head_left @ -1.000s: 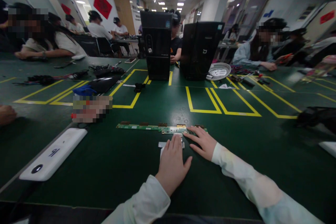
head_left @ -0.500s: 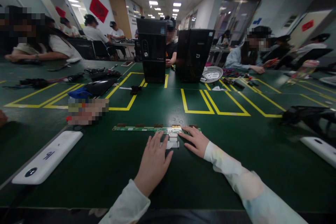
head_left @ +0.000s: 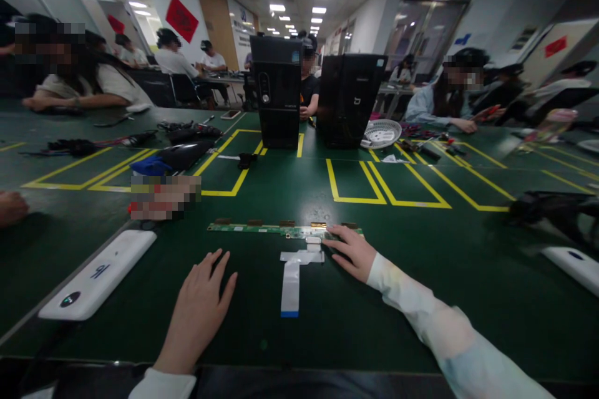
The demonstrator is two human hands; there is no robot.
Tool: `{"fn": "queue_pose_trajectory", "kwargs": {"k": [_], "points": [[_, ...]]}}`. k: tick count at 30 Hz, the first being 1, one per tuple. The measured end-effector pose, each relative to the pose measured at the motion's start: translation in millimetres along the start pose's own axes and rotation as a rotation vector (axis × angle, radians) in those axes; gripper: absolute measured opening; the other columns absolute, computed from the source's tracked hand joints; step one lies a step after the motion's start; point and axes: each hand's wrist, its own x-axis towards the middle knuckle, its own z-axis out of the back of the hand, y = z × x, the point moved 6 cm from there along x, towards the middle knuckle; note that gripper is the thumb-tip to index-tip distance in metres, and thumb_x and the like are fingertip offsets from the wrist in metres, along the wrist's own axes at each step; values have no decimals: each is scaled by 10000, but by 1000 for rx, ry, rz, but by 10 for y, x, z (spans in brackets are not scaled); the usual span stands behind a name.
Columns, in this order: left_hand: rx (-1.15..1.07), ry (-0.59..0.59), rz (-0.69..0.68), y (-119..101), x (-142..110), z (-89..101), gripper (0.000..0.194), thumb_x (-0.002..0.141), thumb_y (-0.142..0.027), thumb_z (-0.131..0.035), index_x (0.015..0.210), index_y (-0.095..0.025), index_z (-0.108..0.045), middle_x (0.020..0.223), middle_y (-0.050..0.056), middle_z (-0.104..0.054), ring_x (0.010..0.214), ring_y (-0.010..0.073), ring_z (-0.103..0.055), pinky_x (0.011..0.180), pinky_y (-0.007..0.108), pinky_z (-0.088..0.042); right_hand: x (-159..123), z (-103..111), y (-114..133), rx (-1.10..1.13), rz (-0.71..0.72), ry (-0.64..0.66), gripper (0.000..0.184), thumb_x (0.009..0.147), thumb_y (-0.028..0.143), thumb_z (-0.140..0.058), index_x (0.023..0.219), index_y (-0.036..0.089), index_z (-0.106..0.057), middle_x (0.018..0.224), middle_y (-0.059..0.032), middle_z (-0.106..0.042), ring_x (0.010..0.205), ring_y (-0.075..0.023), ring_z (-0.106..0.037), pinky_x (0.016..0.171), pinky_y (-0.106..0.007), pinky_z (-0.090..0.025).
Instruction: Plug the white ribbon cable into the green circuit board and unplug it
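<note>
A long, narrow green circuit board (head_left: 262, 230) lies on the dark green table, with brown and gold tabs along its far edge. From a connector near its right part, a white flat ribbon cable (head_left: 291, 290) with a blue end runs toward me, folded sideways on the way. My right hand (head_left: 352, 252) rests with fingers spread over the board's right end, its fingertips touching it and hiding part of it. To the left of the cable, my left hand (head_left: 202, 305) lies open near the table surface, holding nothing and apart from the board.
A white power bank-like device (head_left: 98, 274) lies to the left and a similar one (head_left: 568, 268) to the right. Two black computer towers (head_left: 278, 90) stand ahead. Yellow tape rectangles (head_left: 355, 201) mark the table. A white basket (head_left: 381, 133) sits behind. Several people sit around.
My left hand has moved left and toward me, away from the board, uncovering the ribbon cable. My right hand stays at the board's right end.
</note>
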Motion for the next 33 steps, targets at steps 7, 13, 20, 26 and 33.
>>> {"fn": "queue_pose_trajectory", "kwargs": {"k": [7,13,20,26,33], "points": [[-4,49,26,-60,93,-59,585,924,-447,-304,1345,-91,-501,1396,187,-498,1312,329,-439,1057,526,-372,103,-83,197,-27,1,77,435,931,350,-466,1337,212,-534,1437,-156,-409,1350,-295,-341,1081,-521,-342],[-19,29,23,-69,93,-32,583,924,-443,-306,1323,-78,-522,1386,189,-507,1307,329,-447,1062,513,-373,114,-144,165,-65,-72,164,511,927,417,-482,1406,239,-460,1486,-133,-373,1380,-299,-305,1110,-542,-283],[-42,18,25,-61,74,-18,550,940,-437,-304,1329,-113,-518,1376,167,-529,1313,303,-449,1058,514,-384,-191,2,116,-82,-104,168,484,944,401,-457,1410,269,-454,1490,-104,-381,1383,-281,-317,1113,-527,-302],[-56,1,28,-92,62,9,561,945,-437,-309,1321,-79,-523,1370,180,-533,1302,310,-460,1071,503,-376,-917,251,-17,-128,-223,99,473,970,415,-372,1419,284,-442,1500,-84,-369,1388,-272,-316,1105,-527,-328],[-55,35,31,-70,72,-26,582,940,-474,-292,1334,-107,-512,1382,176,-521,1312,319,-447,1054,530,-381,-2072,607,-263,-236,-439,17,532,951,426,-368,1473,329,-336,1510,-88,-345,1356,-328,-360,1036,-588,-388]]}}
